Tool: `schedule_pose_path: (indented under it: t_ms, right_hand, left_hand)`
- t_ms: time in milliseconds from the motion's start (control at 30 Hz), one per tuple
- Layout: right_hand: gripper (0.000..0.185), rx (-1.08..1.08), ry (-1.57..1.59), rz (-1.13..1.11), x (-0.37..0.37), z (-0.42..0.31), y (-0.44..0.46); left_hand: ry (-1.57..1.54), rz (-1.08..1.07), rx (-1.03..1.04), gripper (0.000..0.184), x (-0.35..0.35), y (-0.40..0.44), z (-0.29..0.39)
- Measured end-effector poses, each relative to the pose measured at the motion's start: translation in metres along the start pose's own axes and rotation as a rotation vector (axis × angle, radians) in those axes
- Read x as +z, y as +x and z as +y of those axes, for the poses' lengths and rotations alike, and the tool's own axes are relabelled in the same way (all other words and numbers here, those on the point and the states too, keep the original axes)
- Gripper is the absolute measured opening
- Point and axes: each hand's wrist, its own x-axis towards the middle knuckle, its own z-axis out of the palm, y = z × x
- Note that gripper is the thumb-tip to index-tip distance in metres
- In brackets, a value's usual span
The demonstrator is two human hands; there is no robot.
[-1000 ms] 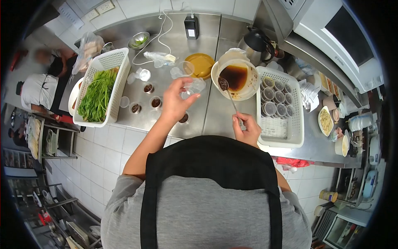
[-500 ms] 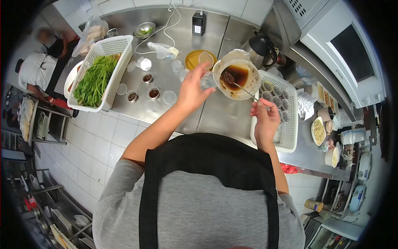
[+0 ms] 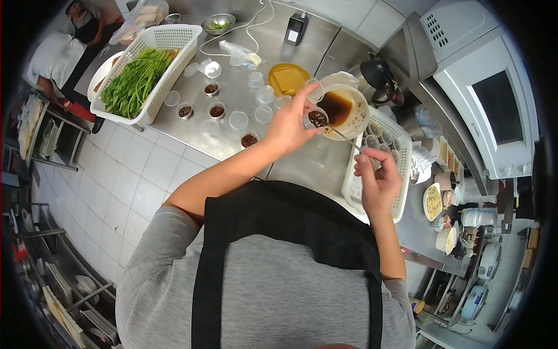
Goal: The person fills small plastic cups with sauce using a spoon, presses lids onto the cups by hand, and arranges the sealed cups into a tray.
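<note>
My left hand (image 3: 292, 127) is closed around a small clear plastic cup (image 3: 308, 119) at the near left rim of the white tub (image 3: 358, 121). Dark chunky sauce fills part of that cup. A clear round piece (image 3: 314, 92), cup or lid, sits by my left fingertips; I cannot tell whether they grip it. In my right hand (image 3: 381, 177) is a metal spoon (image 3: 344, 137), its handle pinched and its bowl end at the held cup. Thin brown liquid (image 3: 338, 109) lies in the tub. Several sauce-filled cups (image 3: 217, 110) stand to the left.
Clear cups or lids (image 3: 238, 120) and a yellow lid (image 3: 289, 79) lie on the steel counter. A white basket (image 3: 152, 43) of greens is left; another basket (image 3: 353, 189) of cups is right. Behind the tub stands a black kettle (image 3: 378, 72). A person (image 3: 58, 55) is far left.
The spoon has moved from inside the tub to the small cup. My left hand now holds that cup, with dark sauce in it, at the tub's rim. The view has shifted.
</note>
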Motion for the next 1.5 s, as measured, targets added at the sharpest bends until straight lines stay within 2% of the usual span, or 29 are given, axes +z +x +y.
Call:
schedule_pose_path:
  t_ms: [67,100,200,300,400,600,767,967,1067,1167,1300,1500]
  right_hand:
    - [0.013,-0.362,-0.364,-0.077,0.001,-0.005,0.002]
    - [0.013,-0.482,-0.405,-0.081,0.003,-0.009,0.004]
    - [0.014,-0.644,-0.409,-0.044,0.004,-0.007,0.005]
    - [0.015,-0.656,-0.39,-0.019,0.004,-0.003,0.003]
    - [0.011,-0.517,-0.376,0.025,0.004,0.003,-0.004]
    - [0.013,-0.021,0.271,0.178,0.006,0.017,-0.006]
    - [0.016,0.075,0.45,0.329,-0.004,0.031,0.001]
    - [0.014,0.057,0.125,0.448,0.013,0.056,0.013]
    - [0.012,-0.121,-0.414,0.447,0.03,0.083,0.024]
    - [0.012,-0.209,-0.533,0.383,0.043,0.096,0.026]
    - [0.011,-0.188,-0.523,0.256,0.058,0.093,0.013]
    - [0.01,-0.106,-0.425,0.223,0.084,0.096,0.004]
  left_hand:
    - [-0.062,-0.01,-0.068,0.095,0.0,-0.003,-0.005]
    - [-0.093,-0.016,-0.101,0.096,0.0,-0.004,-0.008]
    - [-0.169,-0.023,-0.116,0.098,-0.001,-0.006,-0.012]
    - [-0.169,-0.018,-0.103,0.097,0.0,-0.008,-0.018]
    - [-0.184,-0.026,-0.096,0.097,-0.001,-0.008,-0.019]
    - [-0.235,-0.027,-0.08,0.098,-0.002,-0.006,-0.019]
    - [-0.26,-0.052,-0.086,0.099,-0.005,0.0,-0.016]
    - [-0.267,-0.062,-0.091,0.101,-0.014,-0.001,-0.033]
    - [-0.301,-0.044,-0.094,0.101,-0.02,-0.004,-0.04]
    - [-0.332,-0.024,-0.098,0.101,-0.029,-0.004,-0.041]
    - [-0.37,-0.015,-0.107,0.101,-0.041,-0.005,-0.046]
    - [-0.373,-0.03,-0.088,0.101,-0.053,-0.004,-0.047]
